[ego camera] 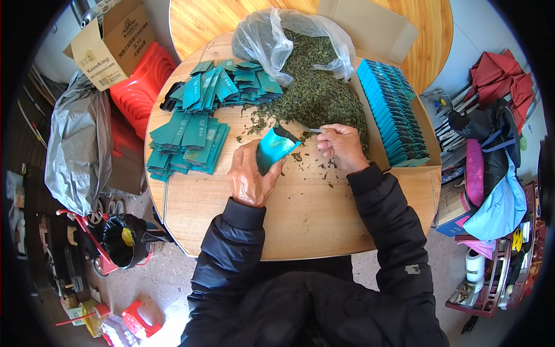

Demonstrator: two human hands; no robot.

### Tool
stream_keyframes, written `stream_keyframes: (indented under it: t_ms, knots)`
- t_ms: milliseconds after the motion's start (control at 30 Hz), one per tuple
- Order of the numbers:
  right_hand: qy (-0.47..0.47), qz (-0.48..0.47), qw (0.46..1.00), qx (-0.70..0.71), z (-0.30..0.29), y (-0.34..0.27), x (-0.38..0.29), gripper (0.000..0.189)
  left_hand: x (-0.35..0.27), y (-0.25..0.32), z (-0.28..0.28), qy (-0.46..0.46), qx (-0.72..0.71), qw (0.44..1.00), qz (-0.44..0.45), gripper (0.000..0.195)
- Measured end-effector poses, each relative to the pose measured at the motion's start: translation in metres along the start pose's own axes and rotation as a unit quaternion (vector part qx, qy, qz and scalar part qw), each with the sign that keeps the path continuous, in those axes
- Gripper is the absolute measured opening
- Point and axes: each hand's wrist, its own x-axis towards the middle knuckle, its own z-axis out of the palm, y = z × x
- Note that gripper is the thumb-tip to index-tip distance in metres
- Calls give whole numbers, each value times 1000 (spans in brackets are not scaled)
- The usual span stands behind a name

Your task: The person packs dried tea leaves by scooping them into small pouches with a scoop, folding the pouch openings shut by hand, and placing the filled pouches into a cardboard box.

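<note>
My left hand point(251, 175) grips a teal foil pouch point(275, 148), tilted with its open mouth towards the upper right. Between the fingers of my right hand point(341, 145) is the handle of a small spoon point(313, 129), its far end over the edge of the dried leaves. The heap of dried green leaves point(323, 97) spreads out of a clear plastic bag point(256, 39). Stacks of flat teal pouches point(190, 136) lie at the left, with more pouches point(230, 84) behind them. At the right, a cardboard box point(427, 126) holds rows of upright teal pouches point(386, 112).
Everything stands on a round wooden table point(303, 225), with loose leaf bits near my hands. A black object point(172, 96) lies at its left edge. Red plastic stools point(143, 86) and a carton point(112, 47) stand left; a lined bin point(123, 240) is on the floor.
</note>
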Motion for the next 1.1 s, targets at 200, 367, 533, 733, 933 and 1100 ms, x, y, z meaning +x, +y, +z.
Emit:
stream_keyframes:
  t_ms: [200,367,533,733,933,1100]
  knots:
    - [58,-114,985,-115,-9,7,-3,23,-7,-3,3,-73,47,996,-13,54]
    - [84,-308,909,-268,-13,17,-11,18,-9,-4,5,-87,51,995,-12,52]
    - [104,-426,848,-298,-22,21,-12,13,-10,-5,10,-102,47,994,-15,51]
    - [106,-462,815,-333,-28,11,-27,13,-12,-8,13,-96,44,994,-5,51]
    - [102,-465,816,-327,-35,6,-44,16,-10,-7,16,-92,30,995,15,52]
    - [77,-437,848,-290,-41,-4,-60,18,-3,0,15,-141,42,989,-7,53]
